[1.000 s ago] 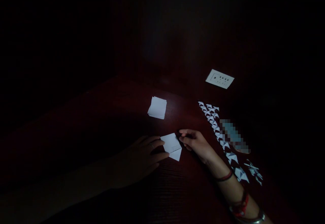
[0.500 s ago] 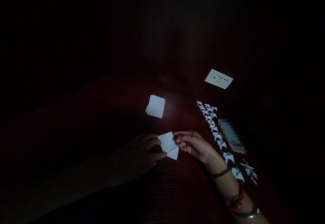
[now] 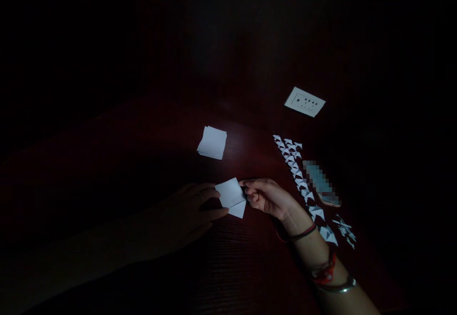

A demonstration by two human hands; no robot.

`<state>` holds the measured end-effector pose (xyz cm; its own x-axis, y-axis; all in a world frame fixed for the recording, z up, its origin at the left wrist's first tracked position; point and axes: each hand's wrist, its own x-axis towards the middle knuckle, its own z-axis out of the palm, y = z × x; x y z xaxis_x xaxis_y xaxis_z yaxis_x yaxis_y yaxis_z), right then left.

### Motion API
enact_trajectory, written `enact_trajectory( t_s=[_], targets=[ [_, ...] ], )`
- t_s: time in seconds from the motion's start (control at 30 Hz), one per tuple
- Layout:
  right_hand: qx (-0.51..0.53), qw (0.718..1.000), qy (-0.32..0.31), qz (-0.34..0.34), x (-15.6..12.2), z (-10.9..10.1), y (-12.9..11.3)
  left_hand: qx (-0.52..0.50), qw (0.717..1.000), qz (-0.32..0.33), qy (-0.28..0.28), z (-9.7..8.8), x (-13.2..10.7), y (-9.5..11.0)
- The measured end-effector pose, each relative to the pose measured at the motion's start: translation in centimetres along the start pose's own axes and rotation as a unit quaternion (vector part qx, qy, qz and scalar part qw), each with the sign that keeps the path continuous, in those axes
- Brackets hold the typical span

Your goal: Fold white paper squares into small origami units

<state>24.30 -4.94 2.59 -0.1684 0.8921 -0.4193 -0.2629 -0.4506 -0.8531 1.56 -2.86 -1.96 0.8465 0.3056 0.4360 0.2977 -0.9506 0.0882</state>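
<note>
Between my hands, over the dark red table, is a white sheet of paper (image 3: pixel 229 192) with one part lying across another and a pointed corner sticking out below. Faint marks show near its lower right edge. My left hand (image 3: pixel 200 205), deep in shadow with a ring on one finger, holds the sheet's left side between thumb and fingers. At the right corner my right hand (image 3: pixel 266 196) pinches the paper, its fingers curled. A bangle and several bands circle my right wrist and forearm.
Beyond the hands lies a stack of square white papers (image 3: pixel 213 142). To the right run rows of small folded paper pieces (image 3: pixel 293 166), beside a phone (image 3: pixel 321 181) with a blurred screen. White paper strips (image 3: pixel 344 230) lie nearer me. A socket plate (image 3: pixel 305 102) is farther back.
The whole view has shifted, so everything appears slightly higher and to the left. Both hands keep about the same hold on the paper.
</note>
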Motion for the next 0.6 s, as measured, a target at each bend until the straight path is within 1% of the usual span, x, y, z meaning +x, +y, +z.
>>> enact_trajectory(
  t_s=[0.07, 0.13, 0.2, 0.23, 0.27, 0.33, 0.4, 0.43, 0.5, 0.6],
  targets=[
    [-0.034, 0.999, 0.009, -0.005, 0.1, 0.1, 0.1, -0.006, 1.0, 0.007, -0.002, 0.0, 0.0, 0.0],
    [-0.092, 0.995, 0.024, -0.013, 0.2, 0.3, 0.3, -0.008, 1.0, 0.007, -0.007, 0.0, -0.1, -0.1],
    [-0.18, 0.982, 0.044, -0.042, 0.3, 0.5, 0.6, -0.004, 1.0, 0.003, -0.004, 0.1, -0.2, -0.2],
    [-0.239, 0.967, 0.055, -0.073, 0.3, 0.5, 0.7, -0.001, 1.0, 0.001, -0.005, 0.1, -0.2, -0.2],
    [-0.305, 0.943, 0.069, -0.117, 0.3, 0.6, 0.8, 0.003, 1.0, 0.002, -0.008, 0.2, -0.3, -0.3],
    [-0.439, 0.868, 0.092, -0.211, 0.2, 0.6, 0.9, 0.009, 1.0, 0.0, -0.015, 0.2, -0.3, -0.3],
    [-0.524, 0.796, 0.102, -0.286, 0.0, 0.6, 0.9, 0.012, 1.0, 0.0, -0.021, 0.1, -0.2, -0.3],
    [-0.546, 0.771, 0.098, -0.313, -0.2, 0.6, 0.8, 0.012, 1.0, 0.0, -0.022, 0.1, -0.2, -0.2],
    [-0.568, 0.742, 0.072, -0.349, -0.6, 0.6, 0.7, 0.014, 1.0, 0.0, -0.019, 0.0, -0.2, -0.1],
    [-0.605, 0.709, 0.016, -0.362, -1.3, 0.6, 0.7, 0.023, 1.0, -0.006, -0.019, -0.2, -0.2, -0.1]
  ],
)
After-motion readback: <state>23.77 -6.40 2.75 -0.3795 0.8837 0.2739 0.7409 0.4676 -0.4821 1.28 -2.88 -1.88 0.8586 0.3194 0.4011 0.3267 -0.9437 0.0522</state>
